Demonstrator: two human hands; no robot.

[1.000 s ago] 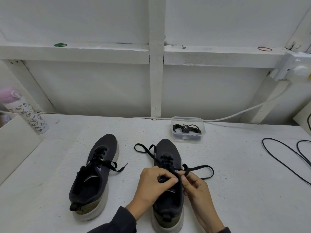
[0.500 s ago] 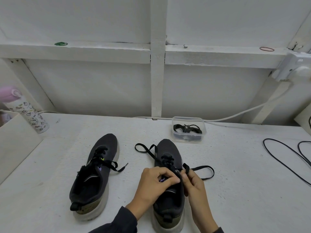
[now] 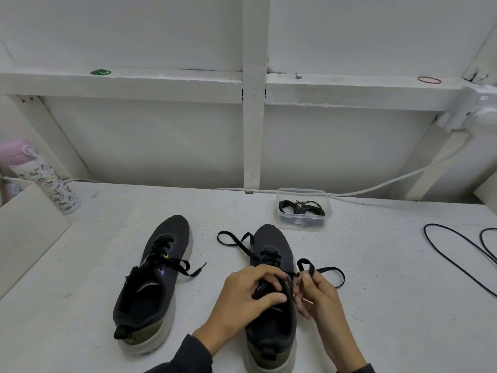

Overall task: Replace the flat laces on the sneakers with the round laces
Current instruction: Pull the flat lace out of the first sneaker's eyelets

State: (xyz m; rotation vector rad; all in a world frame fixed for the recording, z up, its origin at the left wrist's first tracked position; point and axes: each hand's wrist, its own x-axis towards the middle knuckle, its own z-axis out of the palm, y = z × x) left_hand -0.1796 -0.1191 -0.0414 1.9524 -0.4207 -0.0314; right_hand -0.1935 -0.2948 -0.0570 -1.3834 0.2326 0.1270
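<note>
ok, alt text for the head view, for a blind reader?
Two hands work on the right-hand sneaker on a white table: the left hand grips its top, the right hand pinches its flat lace. The other sneaker lies to the left; a clear tub of round laces sits behind.

1 pink-capped bottle (image 3: 51, 184) stands far left, 1 wall socket (image 3: 474, 111) far right.

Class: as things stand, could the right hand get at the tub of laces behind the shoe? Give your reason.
Probably yes, once freed: the right hand pinches the flat lace, and only that lace's loop lies between it and the tub.
</note>
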